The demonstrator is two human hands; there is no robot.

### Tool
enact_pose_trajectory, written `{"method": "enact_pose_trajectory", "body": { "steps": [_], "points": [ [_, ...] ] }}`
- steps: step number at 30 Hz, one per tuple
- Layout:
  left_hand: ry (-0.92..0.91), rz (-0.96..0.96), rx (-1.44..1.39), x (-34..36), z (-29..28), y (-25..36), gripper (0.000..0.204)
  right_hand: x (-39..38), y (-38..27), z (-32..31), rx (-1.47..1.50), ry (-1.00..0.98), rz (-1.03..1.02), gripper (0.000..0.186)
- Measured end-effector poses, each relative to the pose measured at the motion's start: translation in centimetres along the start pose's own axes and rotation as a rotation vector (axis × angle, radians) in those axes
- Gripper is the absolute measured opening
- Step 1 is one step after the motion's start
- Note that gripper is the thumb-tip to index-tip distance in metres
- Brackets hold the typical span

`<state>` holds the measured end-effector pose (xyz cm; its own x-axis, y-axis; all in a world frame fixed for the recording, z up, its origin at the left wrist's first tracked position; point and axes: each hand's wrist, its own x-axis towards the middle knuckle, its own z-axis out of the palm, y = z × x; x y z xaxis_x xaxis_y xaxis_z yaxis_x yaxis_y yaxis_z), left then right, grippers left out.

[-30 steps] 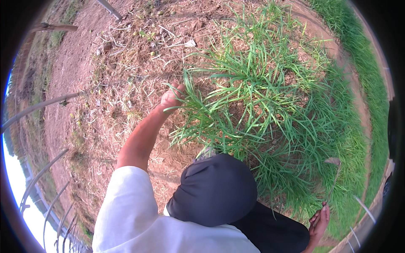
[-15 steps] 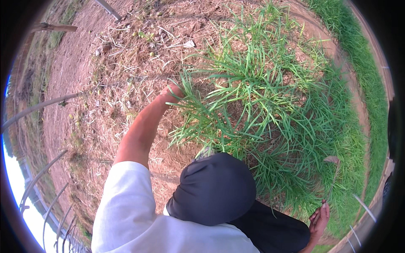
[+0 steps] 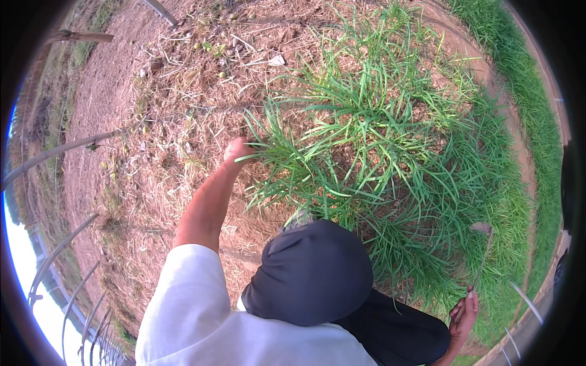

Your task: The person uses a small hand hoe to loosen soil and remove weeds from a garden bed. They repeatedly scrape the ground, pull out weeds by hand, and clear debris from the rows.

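Observation:
My left hand (image 3: 238,148) is among the tips of a clump of long, narrow green leaves (image 3: 274,146), left of the main green growth; its fingers are mostly hidden by the leaves. My right hand (image 3: 464,314), at lower right, is closed round the thin handle of a tool (image 3: 489,256) whose small, dull head (image 3: 480,228) lies over the greenery. My bent knee in dark cloth (image 3: 311,268) fills the lower middle, with part of a grey shoe (image 3: 293,221) behind it.
Dry straw and soil (image 3: 177,104) cover the ground on the left, with wooden posts (image 3: 79,36) and curved poles (image 3: 61,158) along that side. On the right, a narrow dirt strip (image 3: 513,122) runs beside a dense green band (image 3: 537,110).
My left hand shifted slightly up, then back down and to the left among the leaves. The tool head in my right hand has risen a little. The rest is nearly unchanged.

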<state>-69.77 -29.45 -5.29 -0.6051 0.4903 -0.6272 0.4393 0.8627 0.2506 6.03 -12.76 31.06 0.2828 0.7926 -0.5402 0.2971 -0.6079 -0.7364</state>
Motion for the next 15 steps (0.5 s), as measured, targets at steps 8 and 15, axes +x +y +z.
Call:
{"method": "enact_pose_trajectory", "body": {
  "steps": [8,15],
  "points": [
    [0.018,0.005,0.397,-1.8,-7.0,1.1,0.027,-0.2,0.7,-0.3,0.009,0.018,-0.004,0.038],
    [0.192,0.582,0.157,-3.7,-5.4,-1.2,0.032,0.3,-0.3,0.6,0.021,0.015,0.007,0.037]
  ]
}}
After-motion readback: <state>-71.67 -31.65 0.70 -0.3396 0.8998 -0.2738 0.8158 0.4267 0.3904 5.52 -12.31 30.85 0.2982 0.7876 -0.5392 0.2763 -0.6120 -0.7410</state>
